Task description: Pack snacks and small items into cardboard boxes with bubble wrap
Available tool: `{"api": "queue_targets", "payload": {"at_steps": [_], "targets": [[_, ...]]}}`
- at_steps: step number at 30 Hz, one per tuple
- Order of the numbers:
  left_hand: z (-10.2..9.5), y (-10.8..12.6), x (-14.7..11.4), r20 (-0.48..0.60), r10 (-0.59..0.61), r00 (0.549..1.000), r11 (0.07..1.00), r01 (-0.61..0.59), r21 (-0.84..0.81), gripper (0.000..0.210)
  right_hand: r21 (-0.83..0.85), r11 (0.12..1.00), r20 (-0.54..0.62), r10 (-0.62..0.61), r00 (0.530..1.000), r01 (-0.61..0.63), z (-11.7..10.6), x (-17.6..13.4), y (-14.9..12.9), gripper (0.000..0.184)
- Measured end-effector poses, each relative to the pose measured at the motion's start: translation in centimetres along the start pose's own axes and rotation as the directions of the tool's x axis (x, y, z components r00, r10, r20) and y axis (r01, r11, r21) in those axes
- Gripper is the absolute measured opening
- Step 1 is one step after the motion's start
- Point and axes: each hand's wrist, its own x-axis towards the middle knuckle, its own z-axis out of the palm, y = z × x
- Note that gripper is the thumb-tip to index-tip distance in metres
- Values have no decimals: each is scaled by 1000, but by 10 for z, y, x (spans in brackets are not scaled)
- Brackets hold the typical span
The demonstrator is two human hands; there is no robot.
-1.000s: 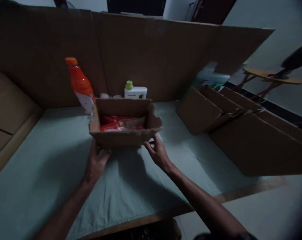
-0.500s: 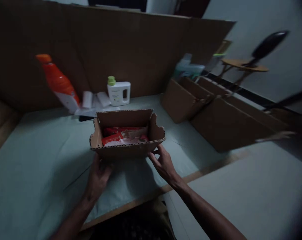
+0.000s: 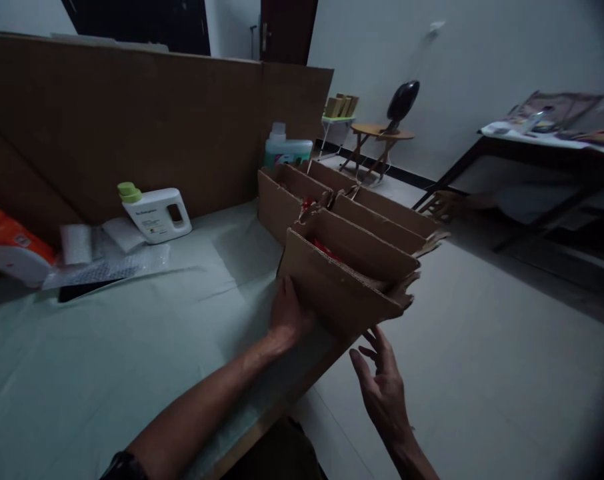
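An open-topped cardboard box (image 3: 337, 287) sits at the table's right edge, beside other similar boxes. Something red (image 3: 327, 251) shows inside it, mostly hidden by the near wall. My left hand (image 3: 289, 315) grips the lower left corner of the box, thumb up against its near face and the other fingers partly hidden. Below the box's right end is my right hand (image 3: 382, 383), fingers apart, its fingertips close to the bottom edge; whether they touch it I cannot tell.
More cardboard boxes (image 3: 387, 223) stand behind, a teal bottle (image 3: 287, 148) beyond them. Leftward are a white jug with green cap (image 3: 162, 217), bubble wrap (image 3: 115, 263) and an orange bottle (image 3: 17, 243). A tall cardboard panel (image 3: 132, 127) lines the back; floor lies past the table edge.
The box has moved right, from mid-table to beside the other boxes, and turned. Both hands went with it; my right hand's fingers have spread. The view has swung right.
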Motion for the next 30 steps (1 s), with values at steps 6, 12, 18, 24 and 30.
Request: {"api": "queue_targets", "payload": {"at_steps": [6, 12, 18, 24, 30], "targets": [[29, 18, 1, 111, -4, 994, 1000, 3, 11, 103, -9, 1000, 13, -26, 1000, 26, 6, 24, 17, 66], [45, 33, 26, 192, 12, 981, 1000, -11, -6, 107, -26, 995, -12, -94, 996, 93, 9, 62, 37, 71], [41, 26, 32, 192, 22, 981, 999, -13, -46, 107, -42, 991, -6, -125, 992, 125, 6, 77, 50, 68], [-23, 6, -79, 172, -18, 985, 996, 32, -81, 77, -37, 983, 50, -177, 983, 179, -6, 70, 55, 51], [-141, -49, -285, 423, -316, 849, 892, 418, -174, 26, 45, 954, -173, -285, 943, 297, 2, 27, 8, 20]]}}
